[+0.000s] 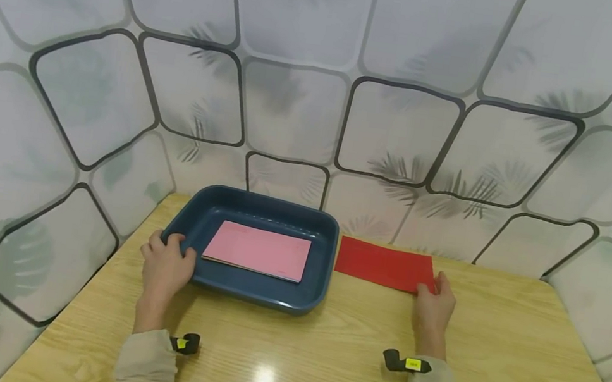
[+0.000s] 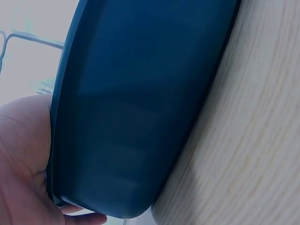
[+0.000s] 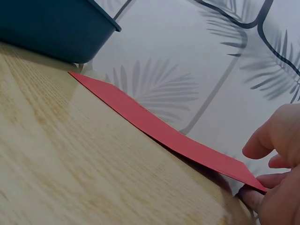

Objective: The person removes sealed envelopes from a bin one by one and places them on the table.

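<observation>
In the head view a dark blue rectangular plastic tub point(image 1: 264, 299) stands at the left, with a pink paper sheet point(image 1: 259, 249) lying flat in it on other thin sheets. My left hand point(image 1: 167, 266) grips the tub's left front corner, thumb and fingers over the rim; the left wrist view shows the palm point(image 2: 23, 154) against that rim. Right of the tub lies a red paper rectangle, perhaps an envelope point(image 1: 383, 264). At its right end, my right hand point(image 1: 434, 305) pinches the corner. There the red paper point(image 3: 164, 133) is slightly raised off the table in the right wrist view.
Both things rest on a light wooden table point(image 1: 330, 366), close to its back edge. A wall with a patterned covering point(image 1: 293, 106) rises directly behind and on both sides. Black straps with small devices point(image 1: 405, 362) sit on both sleeves.
</observation>
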A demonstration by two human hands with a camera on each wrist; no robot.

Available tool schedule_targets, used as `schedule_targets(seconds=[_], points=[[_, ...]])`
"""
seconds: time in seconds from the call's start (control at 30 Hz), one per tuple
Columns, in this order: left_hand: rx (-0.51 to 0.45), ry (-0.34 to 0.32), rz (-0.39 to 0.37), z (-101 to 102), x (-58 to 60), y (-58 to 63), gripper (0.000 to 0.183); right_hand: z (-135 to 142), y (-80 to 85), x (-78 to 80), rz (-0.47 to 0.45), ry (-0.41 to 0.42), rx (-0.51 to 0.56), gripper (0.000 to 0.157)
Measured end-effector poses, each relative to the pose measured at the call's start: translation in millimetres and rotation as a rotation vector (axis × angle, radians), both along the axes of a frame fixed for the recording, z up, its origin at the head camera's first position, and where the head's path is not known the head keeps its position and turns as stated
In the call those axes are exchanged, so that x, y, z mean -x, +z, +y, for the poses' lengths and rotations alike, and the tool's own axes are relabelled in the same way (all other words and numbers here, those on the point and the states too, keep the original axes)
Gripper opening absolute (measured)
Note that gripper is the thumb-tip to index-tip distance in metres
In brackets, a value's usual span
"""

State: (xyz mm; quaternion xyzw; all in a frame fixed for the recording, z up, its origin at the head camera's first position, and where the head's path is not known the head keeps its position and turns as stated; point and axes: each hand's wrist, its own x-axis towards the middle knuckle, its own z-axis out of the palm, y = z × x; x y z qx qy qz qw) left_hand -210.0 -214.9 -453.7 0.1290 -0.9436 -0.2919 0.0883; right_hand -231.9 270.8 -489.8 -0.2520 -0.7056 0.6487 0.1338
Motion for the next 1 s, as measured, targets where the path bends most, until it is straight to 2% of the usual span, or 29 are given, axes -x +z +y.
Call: schedule_targets(seconds=[0.23, 0.47, 0.83, 1.0], points=[[0.004, -0.001, 0.002, 0.3, 0.0, 1.0, 0.048, 1.4, 0.4, 1.1, 0.018, 0.001, -0.014, 0.07], [-0.001, 0.004, 0.001, 0.5, 0.6, 2.5, 0.048, 1.6, 1.4, 2.3, -0.002, 0.014, -0.031, 0.07], [0.0, -0.002, -0.006, 0.4, 0.0, 1.6, 0.048, -2.7, 2.4, -1.5, -0.057, 0.141, -0.194, 0.072], [0.006, 0.003, 0.009, 0.0, 1.3, 0.1, 0.047, -3.9, 1.3, 0.2, -0.076, 0.171, -0.242, 0.07]])
